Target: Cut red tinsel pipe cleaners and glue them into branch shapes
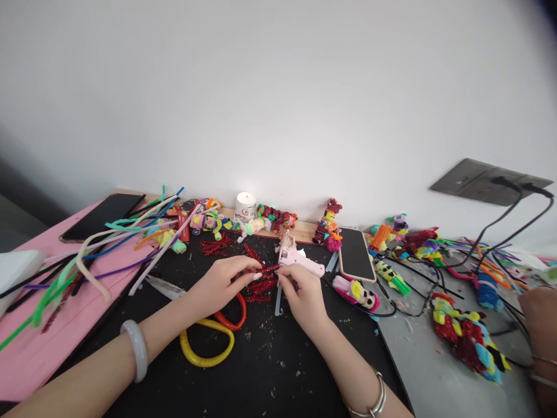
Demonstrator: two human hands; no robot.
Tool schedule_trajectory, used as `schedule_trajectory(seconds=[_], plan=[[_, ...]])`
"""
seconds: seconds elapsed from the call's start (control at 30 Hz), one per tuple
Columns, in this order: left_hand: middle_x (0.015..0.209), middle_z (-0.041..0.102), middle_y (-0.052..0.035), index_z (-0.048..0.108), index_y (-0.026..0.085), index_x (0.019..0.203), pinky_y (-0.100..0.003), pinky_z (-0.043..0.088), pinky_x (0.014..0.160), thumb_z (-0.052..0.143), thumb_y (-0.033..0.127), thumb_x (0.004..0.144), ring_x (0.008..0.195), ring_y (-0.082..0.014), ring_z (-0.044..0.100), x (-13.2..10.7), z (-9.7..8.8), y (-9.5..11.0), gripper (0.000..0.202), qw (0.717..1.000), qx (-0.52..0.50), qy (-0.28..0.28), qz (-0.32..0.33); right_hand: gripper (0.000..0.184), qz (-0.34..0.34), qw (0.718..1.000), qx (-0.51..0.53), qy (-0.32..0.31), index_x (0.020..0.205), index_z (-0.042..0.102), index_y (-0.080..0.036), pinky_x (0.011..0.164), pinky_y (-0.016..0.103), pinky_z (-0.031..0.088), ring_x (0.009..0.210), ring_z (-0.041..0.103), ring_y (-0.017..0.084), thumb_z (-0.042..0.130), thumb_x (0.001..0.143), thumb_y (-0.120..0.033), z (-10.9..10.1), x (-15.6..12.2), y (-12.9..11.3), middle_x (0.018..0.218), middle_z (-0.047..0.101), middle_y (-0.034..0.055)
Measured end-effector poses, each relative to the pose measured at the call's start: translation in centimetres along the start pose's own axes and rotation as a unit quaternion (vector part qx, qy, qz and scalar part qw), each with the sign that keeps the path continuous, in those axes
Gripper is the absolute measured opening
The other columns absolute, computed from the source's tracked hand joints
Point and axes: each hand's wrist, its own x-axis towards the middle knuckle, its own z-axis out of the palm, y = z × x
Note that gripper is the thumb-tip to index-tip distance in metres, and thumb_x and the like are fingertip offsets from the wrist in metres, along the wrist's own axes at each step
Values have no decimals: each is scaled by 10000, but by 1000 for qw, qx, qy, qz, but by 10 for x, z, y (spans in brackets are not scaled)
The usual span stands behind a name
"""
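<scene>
My left hand (235,276) and my right hand (301,288) face each other over the black mat. Fingertips of both pinch the two ends of a short red tinsel pipe cleaner (268,269). Under them lie several cut red tinsel pieces (260,290), and another small pile of red tinsel (216,245) sits farther back on the left. A pale pink glue gun (304,262) rests just beyond my right hand. Scissors (209,361) with yellow and red handles lie partly beneath my left forearm. Translucent glue sticks (278,302) are beside the right fingers.
Pipe cleaners (93,255) spread over a pink board on the left, near a dark phone (104,217). A paper cup (246,206) and pipe-cleaner figures (329,225) line the wall. A pale-framed phone (357,255) lies right. Black cables (491,220) hang from a socket. Another person's hand (539,313) is at far right.
</scene>
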Motion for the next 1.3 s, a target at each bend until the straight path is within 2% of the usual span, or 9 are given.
schedule_trajectory(seconds=[0.2,0.37,0.93,1.03,1.17,1.23,1.3], plan=[[813,663,-9,628,174,891,-223,454,697,455,266,928,715,-137,597,3,-4,6,199,999,-12,-24,-19,148,3,999,-3,35,812,657,-180,608,244,475,628,612,151,523,851,-132,-3,1,0,735,681,23],[861,663,-21,625,177,923,-235,442,692,462,304,921,753,-153,591,3,-5,6,207,999,-24,-24,-43,150,0,1000,5,28,810,661,-179,639,240,475,664,620,153,528,852,-125,-2,1,0,751,687,26],[756,662,-4,644,170,853,-214,427,659,484,272,904,668,-135,586,2,-5,2,196,998,-28,-41,-30,146,17,1000,9,18,808,651,-179,619,245,456,639,596,150,517,858,-148,-2,1,3,737,672,19],[751,666,-3,642,171,836,-213,426,666,480,248,900,679,-135,593,2,-5,1,190,999,-28,-33,-24,153,28,1000,-1,3,872,642,-177,620,254,454,631,577,151,491,864,-156,-4,2,2,758,661,21],[767,677,-6,633,171,810,-218,423,667,472,239,895,686,-137,594,4,-7,2,194,999,-20,4,-40,259,34,996,-68,40,1033,590,-160,777,314,453,851,570,198,416,850,-105,-10,6,4,960,635,71],[743,671,-3,628,171,786,-220,411,624,456,255,900,638,-134,574,4,-8,2,222,998,-12,24,-59,351,39,989,-132,54,1092,559,-142,873,360,421,982,524,233,415,784,-53,-11,8,8,1074,596,100],[717,665,1,624,172,773,-221,390,575,445,273,903,589,-129,550,5,-8,2,243,996,-6,41,-75,449,60,976,-204,40,1136,541,-116,925,404,389,1049,480,267,432,710,-27,-12,9,13,1146,559,127]])
